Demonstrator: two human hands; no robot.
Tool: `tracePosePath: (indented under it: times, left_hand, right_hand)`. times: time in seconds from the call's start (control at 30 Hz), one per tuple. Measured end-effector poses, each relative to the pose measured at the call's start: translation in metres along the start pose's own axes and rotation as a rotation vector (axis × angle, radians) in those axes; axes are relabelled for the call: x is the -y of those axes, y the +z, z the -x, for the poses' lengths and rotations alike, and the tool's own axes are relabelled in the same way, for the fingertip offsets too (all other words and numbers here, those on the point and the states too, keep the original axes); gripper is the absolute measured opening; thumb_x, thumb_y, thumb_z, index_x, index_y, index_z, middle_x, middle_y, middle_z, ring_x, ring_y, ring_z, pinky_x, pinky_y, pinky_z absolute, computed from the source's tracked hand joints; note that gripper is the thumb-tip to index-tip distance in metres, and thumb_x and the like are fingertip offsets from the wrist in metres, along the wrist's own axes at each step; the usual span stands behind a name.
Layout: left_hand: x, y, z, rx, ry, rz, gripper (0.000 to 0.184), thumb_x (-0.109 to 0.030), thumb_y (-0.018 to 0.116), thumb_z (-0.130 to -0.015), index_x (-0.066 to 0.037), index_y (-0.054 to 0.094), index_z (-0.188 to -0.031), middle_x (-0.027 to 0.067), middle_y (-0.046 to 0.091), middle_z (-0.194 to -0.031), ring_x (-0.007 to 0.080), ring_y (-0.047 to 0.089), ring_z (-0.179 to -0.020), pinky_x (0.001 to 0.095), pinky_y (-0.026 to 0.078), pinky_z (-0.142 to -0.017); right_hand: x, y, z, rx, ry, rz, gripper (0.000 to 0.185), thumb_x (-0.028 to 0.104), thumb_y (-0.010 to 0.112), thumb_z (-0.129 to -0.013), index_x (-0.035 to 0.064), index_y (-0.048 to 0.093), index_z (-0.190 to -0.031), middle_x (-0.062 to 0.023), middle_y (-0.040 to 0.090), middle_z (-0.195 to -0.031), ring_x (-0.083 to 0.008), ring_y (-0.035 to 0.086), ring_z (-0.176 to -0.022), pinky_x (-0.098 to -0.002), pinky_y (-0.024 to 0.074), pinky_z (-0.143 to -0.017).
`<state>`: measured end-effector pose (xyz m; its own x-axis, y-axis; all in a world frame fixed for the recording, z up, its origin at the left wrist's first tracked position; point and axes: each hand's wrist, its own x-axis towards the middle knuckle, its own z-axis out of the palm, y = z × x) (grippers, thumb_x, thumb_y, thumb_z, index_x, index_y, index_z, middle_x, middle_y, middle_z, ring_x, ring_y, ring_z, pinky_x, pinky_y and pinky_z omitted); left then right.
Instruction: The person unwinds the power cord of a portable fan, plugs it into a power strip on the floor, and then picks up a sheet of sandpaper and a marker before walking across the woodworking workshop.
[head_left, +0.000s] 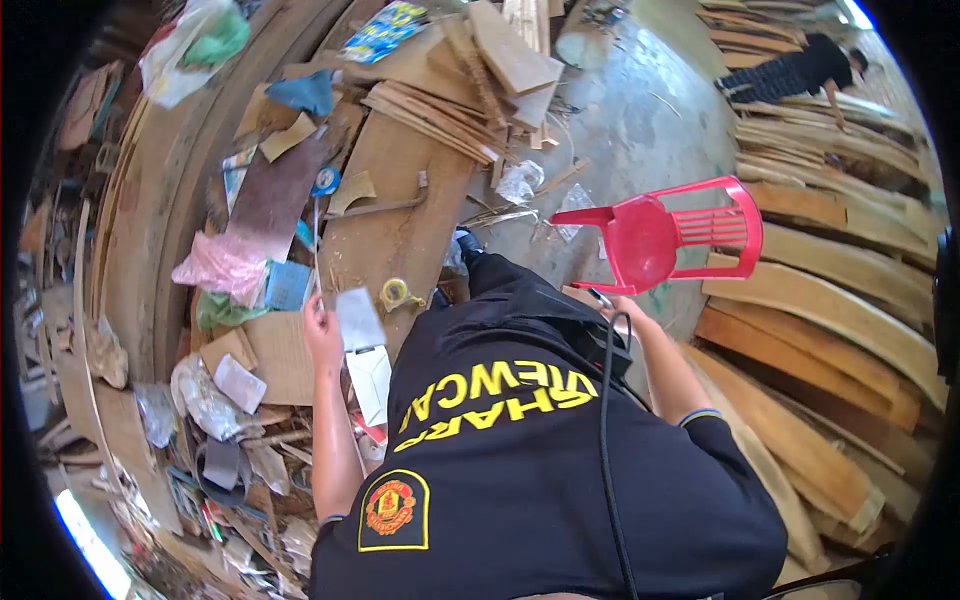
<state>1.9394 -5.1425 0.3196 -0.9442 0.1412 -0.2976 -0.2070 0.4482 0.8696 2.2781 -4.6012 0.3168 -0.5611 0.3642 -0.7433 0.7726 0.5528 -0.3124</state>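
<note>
My left hand [322, 335] is at the edge of the cluttered bench, its fingers closed on the end of a pale blade. That blade runs up to the blue case of a tape measure [326, 181]. Just right of this hand are a grey flat piece [358, 320] and a white sheet or box [370, 385]. A yellow roll of tape [395, 292] lies a bit farther right. My right hand [618, 305], beside my waist, is closed around a small dark object with a shiny part, too small to name. A red plastic chair [645, 240] stands just beyond it.
Wood offcuts [430, 120], a pink plastic bag [222, 268] and a brown board [275, 190] cover the bench. Curved planks [820, 300] are stacked along the right. Another person [800, 72] bends over planks at the far right. A black cable [606, 430] hangs down my front.
</note>
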Motion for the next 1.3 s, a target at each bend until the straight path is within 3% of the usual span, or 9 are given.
tracePosePath:
  times: [0.17, 0.27, 0.33, 0.43, 0.57, 0.6, 0.93, 1.03, 1.3]
  left_hand:
    - [0.037, -0.027, 0.026, -0.177, -0.156, -0.013, 0.044, -0.019, 0.048, -0.094, 0.004, 0.052, -0.132, 0.0171, 0.054, -0.134, 0.0236, 0.053, -0.121, 0.0336, 0.039, -0.104]
    - [0.081, -0.033, 0.040, -0.387, -0.182, 0.052, 0.041, -0.025, 0.047, -0.095, 0.001, 0.058, -0.125, 0.0112, 0.064, -0.116, 0.0177, 0.061, -0.105, 0.0300, 0.048, -0.090]
    - [0.088, -0.038, 0.049, -0.282, -0.465, 0.486, 0.038, -0.031, 0.047, -0.096, -0.004, 0.059, -0.121, 0.0008, 0.062, -0.085, 0.0092, 0.060, -0.081, 0.0283, 0.050, -0.069]
    - [0.071, -0.011, 0.074, -0.108, -0.427, 1.032, 0.044, -0.044, 0.046, -0.097, -0.010, 0.057, -0.121, -0.0061, 0.047, -0.066, 0.0038, 0.048, -0.061, 0.0264, 0.043, -0.054]
    - [-0.016, 0.046, 0.071, -0.055, -0.650, 1.243, 0.068, -0.066, 0.042, -0.092, -0.010, 0.054, -0.126, 0.0002, 0.047, -0.071, 0.0149, 0.049, -0.073, 0.0345, 0.045, -0.071]
    - [-0.024, 0.052, 0.062, 0.277, -0.522, 1.472, 0.072, -0.069, 0.042, -0.090, -0.008, 0.054, -0.127, 0.0026, 0.048, -0.074, 0.0186, 0.049, -0.080, 0.0380, 0.043, -0.077]
    - [-0.103, 0.119, -0.048, 0.608, -0.594, 1.578, 0.043, -0.038, 0.050, -0.099, -0.007, 0.050, -0.128, 0.0018, 0.053, -0.085, 0.0148, 0.049, -0.072, 0.0290, 0.044, -0.067]
    - [-0.149, 0.145, -0.060, 0.194, -0.648, 1.336, 0.035, -0.019, 0.054, -0.097, -0.007, 0.048, -0.129, 0.0010, 0.055, -0.092, 0.0122, 0.050, -0.072, 0.0248, 0.044, -0.063]
    - [-0.193, 0.197, -0.045, 0.172, -0.592, 0.819, 0.043, -0.019, 0.066, -0.092, -0.012, 0.049, -0.131, 0.0038, 0.059, -0.127, 0.0210, 0.061, -0.109, 0.0367, 0.052, -0.090]
  right_hand:
    - [0.056, -0.047, -0.012, -0.039, 0.011, 0.178, 0.027, 0.025, 0.069, -0.082, 0.0029, 0.068, -0.098, -0.0240, 0.068, -0.088, -0.0394, 0.066, -0.087, -0.0459, 0.0496, -0.074]
    - [0.065, -0.071, -0.059, 0.014, 0.019, 0.283, 0.037, 0.038, 0.063, -0.086, 0.0057, 0.070, -0.102, -0.0227, 0.068, -0.099, -0.0370, 0.066, -0.095, -0.0442, 0.0499, -0.082]
    - [0.086, -0.090, -0.086, 0.011, -0.001, 0.275, 0.038, 0.038, 0.064, -0.086, 0.0041, 0.069, -0.101, -0.0236, 0.068, -0.099, -0.0375, 0.066, -0.095, -0.0445, 0.0501, -0.083]
    - [0.119, -0.118, -0.127, -0.029, -0.135, 0.227, 0.040, 0.039, 0.062, -0.086, 0.0049, 0.068, -0.105, -0.0230, 0.069, -0.096, -0.0378, 0.066, -0.094, -0.0449, 0.0499, -0.083]
    - [0.145, -0.157, -0.175, 0.016, -0.198, 0.152, 0.041, 0.040, 0.062, -0.086, 0.0048, 0.068, -0.105, -0.0229, 0.069, -0.094, -0.0377, 0.066, -0.094, -0.0455, 0.0499, -0.084]
    - [0.146, -0.166, -0.184, 0.021, -0.188, 0.131, 0.041, 0.041, 0.062, -0.085, 0.0048, 0.068, -0.106, -0.0230, 0.069, -0.094, -0.0376, 0.066, -0.094, -0.0456, 0.0499, -0.084]
    - [0.017, -0.205, -0.251, 0.046, 0.017, 0.012, 0.039, 0.037, 0.065, -0.083, 0.0042, 0.069, -0.103, -0.0240, 0.068, -0.099, -0.0380, 0.065, -0.096, -0.0451, 0.0496, -0.085]
    - [-0.024, -0.215, -0.256, 0.106, 0.113, 0.088, 0.043, 0.038, 0.064, -0.084, 0.0049, 0.068, -0.111, -0.0238, 0.067, -0.106, -0.0364, 0.065, -0.102, -0.0443, 0.0500, -0.089]
    - [-0.037, -0.242, -0.306, 0.035, 0.113, 0.046, 0.039, 0.037, 0.063, -0.084, 0.0056, 0.069, -0.106, -0.0225, 0.068, -0.103, -0.0370, 0.065, -0.099, -0.0447, 0.0500, -0.087]
